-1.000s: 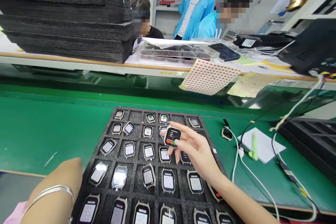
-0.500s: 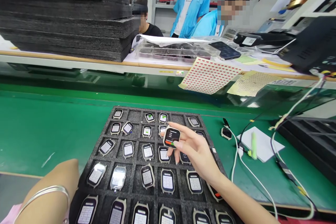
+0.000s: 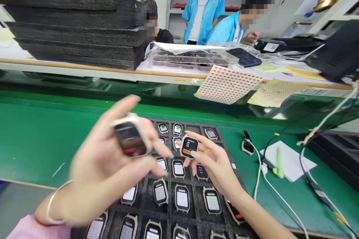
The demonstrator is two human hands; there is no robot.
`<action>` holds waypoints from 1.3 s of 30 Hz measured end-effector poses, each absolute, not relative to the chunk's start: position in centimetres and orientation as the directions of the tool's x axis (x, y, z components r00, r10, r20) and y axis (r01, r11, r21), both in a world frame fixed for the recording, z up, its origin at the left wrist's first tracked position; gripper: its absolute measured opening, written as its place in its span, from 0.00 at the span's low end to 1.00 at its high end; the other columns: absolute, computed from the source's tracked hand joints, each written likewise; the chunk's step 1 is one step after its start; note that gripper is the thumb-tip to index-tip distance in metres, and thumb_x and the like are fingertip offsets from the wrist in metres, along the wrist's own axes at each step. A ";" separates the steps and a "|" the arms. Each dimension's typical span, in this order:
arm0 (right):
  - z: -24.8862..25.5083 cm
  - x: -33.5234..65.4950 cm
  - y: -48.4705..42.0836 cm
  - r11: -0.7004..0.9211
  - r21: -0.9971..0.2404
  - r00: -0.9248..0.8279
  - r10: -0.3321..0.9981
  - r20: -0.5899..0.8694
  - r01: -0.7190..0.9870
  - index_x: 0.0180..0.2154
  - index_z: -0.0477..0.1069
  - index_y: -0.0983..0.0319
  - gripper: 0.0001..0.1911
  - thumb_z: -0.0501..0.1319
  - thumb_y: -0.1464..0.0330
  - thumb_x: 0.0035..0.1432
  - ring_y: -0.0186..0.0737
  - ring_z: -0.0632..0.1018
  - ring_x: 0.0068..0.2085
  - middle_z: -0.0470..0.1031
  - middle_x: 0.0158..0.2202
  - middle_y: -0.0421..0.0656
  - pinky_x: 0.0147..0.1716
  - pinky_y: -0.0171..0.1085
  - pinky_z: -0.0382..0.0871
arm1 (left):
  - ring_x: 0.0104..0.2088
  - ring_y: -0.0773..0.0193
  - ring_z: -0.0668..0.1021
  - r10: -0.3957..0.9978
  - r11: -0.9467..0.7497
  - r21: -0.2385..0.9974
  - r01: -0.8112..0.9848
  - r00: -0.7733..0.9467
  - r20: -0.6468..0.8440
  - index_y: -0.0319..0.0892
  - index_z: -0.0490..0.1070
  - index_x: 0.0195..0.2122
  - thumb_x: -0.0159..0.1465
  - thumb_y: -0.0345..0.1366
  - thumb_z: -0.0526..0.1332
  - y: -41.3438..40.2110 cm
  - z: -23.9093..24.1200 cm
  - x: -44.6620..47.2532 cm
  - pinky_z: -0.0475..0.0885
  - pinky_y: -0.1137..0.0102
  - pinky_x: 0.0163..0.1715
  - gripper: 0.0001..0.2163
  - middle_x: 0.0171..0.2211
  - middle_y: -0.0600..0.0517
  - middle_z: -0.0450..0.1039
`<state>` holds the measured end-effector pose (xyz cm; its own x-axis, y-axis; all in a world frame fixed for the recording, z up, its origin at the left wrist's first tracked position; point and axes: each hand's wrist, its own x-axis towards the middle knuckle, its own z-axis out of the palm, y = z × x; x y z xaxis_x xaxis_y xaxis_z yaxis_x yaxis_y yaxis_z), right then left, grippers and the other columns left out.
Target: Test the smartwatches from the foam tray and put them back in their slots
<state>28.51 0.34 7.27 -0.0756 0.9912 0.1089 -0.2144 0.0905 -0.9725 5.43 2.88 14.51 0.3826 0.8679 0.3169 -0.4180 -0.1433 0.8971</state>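
My left hand (image 3: 109, 160), blurred by motion, is raised over the left of a black foam tray (image 3: 196, 129) and pinches a smartwatch body (image 3: 130, 136) with a dark screen and a red bar. My right hand (image 3: 213, 162) hovers over the tray's right middle and holds a second watch body (image 3: 189, 146) between fingertips and thumb, its dark screen showing red and green marks. The tray's cells hold several watch bodies with lit white screens (image 3: 182, 197).
A green conveyor belt (image 3: 42, 138) carries the tray. To the right lie a loose watch body (image 3: 248, 147), white cables (image 3: 269, 186) and a white pad (image 3: 291, 158). Behind stand stacked black foam trays (image 3: 75, 30), a clear tray (image 3: 190, 58) and red-dot sticker sheets (image 3: 227, 82). Three people are beyond the bench.
My left hand has come up from the lower left into view over the tray with a watch body in its fingers. My right hand has stayed nearly still with its watch.
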 end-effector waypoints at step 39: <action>7.3 28.7 0.2 0.108 -0.980 -0.045 0.992 0.117 -0.166 0.54 0.68 0.60 0.19 0.60 0.68 0.60 0.41 0.77 0.26 0.76 0.30 0.45 0.17 0.34 0.69 | 0.38 0.60 0.78 0.811 0.138 0.917 -0.375 0.574 0.112 0.42 0.55 0.61 0.60 0.30 0.64 6.4 8.0 9.2 0.78 0.66 0.35 0.29 0.38 0.48 0.72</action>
<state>28.71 0.17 7.26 -0.0447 0.9921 0.1169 -0.1658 0.1080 -0.9802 9.25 6.35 8.03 0.5743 0.8109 0.1124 -0.3745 0.1381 0.9169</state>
